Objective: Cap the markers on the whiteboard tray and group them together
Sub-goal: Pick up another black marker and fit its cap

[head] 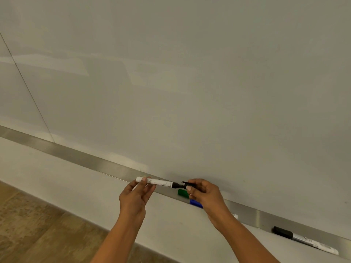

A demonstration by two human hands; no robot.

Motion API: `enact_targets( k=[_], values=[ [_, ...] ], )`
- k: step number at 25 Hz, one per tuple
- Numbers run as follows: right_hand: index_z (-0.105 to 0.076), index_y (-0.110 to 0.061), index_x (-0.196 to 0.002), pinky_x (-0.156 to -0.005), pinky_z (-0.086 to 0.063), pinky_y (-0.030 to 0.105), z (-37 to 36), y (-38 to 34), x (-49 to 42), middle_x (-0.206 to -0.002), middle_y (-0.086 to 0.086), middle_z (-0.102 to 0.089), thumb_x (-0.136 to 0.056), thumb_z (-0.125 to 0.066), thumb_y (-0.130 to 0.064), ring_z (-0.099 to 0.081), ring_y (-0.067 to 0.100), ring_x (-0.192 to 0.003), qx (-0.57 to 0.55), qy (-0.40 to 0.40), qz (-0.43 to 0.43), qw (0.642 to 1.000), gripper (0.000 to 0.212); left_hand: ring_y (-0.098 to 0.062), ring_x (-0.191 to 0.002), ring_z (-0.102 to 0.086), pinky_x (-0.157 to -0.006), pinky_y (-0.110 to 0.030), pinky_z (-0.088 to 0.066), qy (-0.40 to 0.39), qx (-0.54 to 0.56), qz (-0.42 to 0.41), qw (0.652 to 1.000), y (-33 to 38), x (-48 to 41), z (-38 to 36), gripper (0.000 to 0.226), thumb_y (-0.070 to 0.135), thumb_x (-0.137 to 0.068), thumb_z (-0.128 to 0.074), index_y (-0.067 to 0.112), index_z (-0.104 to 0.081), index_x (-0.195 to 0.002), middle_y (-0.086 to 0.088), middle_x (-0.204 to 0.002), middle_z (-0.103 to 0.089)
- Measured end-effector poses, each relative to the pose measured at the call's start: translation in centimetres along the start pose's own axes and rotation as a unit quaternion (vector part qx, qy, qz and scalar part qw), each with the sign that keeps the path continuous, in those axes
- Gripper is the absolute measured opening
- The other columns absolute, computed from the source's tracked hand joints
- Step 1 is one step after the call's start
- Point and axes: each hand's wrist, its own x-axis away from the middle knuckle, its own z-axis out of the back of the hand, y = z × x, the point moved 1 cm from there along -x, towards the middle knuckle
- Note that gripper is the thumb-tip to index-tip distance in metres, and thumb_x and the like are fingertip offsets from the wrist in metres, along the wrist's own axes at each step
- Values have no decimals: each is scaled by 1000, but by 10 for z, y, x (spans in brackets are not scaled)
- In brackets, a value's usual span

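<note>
Left hand [135, 194] pinches the white barrel of the uncapped black marker [154, 182] above the metal tray [247, 210], long axis roughly level, bare tip pointing toward the right hand [204, 194]. Right hand holds the black cap [188, 184] between fingertips just off the tip, apparently mouth-first and coaxial, though blur hides the opening. Judgement: capping needs a straight push along that axis.
</note>
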Motion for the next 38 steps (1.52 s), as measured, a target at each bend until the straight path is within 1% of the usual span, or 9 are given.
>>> enact_targets(
  k=[7, 11, 18, 21, 24, 26, 32, 35, 38],
  values=[
    [-66, -10, -93, -62, -54, 12, -9, 0, 2, -80, 2, -68, -79, -65, -2, -62, 7, -66, 2, -11, -4, 1000, 16, -17, -66, -69, -55, -24, -60, -9, -8, 22, 1000, -2, 2, 3, 6, 1, -85, -53, 2, -54, -91, -14, -87, -63],
    [-66, -9, -94, -62, -53, 14, -9, -4, 2, -78, 2, -67, -79, -65, -4, -61, 6, -62, 8, 0, -7, 1000, 16, -14, -59, -70, -54, -23, -59, -20, -18, 37, 999, -8, 6, 7, 6, -1, -84, -55, -1, -55, -89, -13, -76, -68],
    [-68, -6, -90, -62, -47, 20, -11, -5, 1, -72, 2, -64, -81, -63, -9, -53, 10, -61, -153, 19, -71, 985, 11, -21, -58, -71, -48, -23, -58, -88, -72, 190, 975, -33, 26, 6, 8, -6, -80, -55, -11, -61, -79, -19, -64, -71],
    [-68, -14, -88, -61, -53, 19, -16, -5, 6, -82, 1, -68, -84, -60, -13, -61, 14, -77, -110, 3, -56, 992, 10, -21, -59, -71, -52, -25, -59, -106, -79, 206, 969, -50, 35, 1, 9, -3, -82, -56, -10, -60, -79, -18, -64, -72],
    [-66, -23, -84, -83, -53, 34, -18, -4, 10, -88, 2, -70, -88, -54, -19, -64, 21, -89, -36, -4, -35, 999, 13, -22, -65, -70, -60, -29, -60, -129, -172, 201, 956, -53, 36, -2, 9, 4, -82, -59, -3, -61, -78, -13, -68, -74],
    [-63, -27, -83, -86, -51, 38, -17, -3, 13, -89, 4, -68, -91, -50, -22, -65, 24, -91, 41, -3, -8, 999, 15, -22, -76, -68, -67, -32, -55, -139, -242, 173, 945, -46, 28, -7, 9, 10, -81, -61, 2, -61, -77, -7, -70, -75],
    [-57, -20, -104, -47, -41, 8, -16, 1, 18, -79, -2, -55, -94, -44, -25, -50, 6, -53, 209, -27, 45, 977, 18, -20, -89, -65, -79, -28, -50, -122, -205, 43, 970, -17, 6, -39, 19, 17, -83, -61, 6, -63, -98, -7, -91, -69],
    [-60, -16, -103, -45, -39, 8, -15, 2, 18, -68, -1, -52, -93, -46, -24, -44, 3, -44, 255, -10, 90, 963, 19, -21, -82, -66, -83, -30, -53, -124, -184, 21, 975, -18, 6, -47, 10, 10, -81, -63, 5, -65, -89, -10, -85, -68],
    [-61, -16, -102, -55, -42, 22, -15, -2, 19, -72, 9, -62, -91, -51, -24, -46, 7, -50, 283, 23, 131, 950, 18, -24, -82, -65, -88, -35, -52, -104, -158, 7, 982, -25, 8, -47, 8, 6, -78, -65, 3, -66, -85, -14, -83, -67]
  ],
)
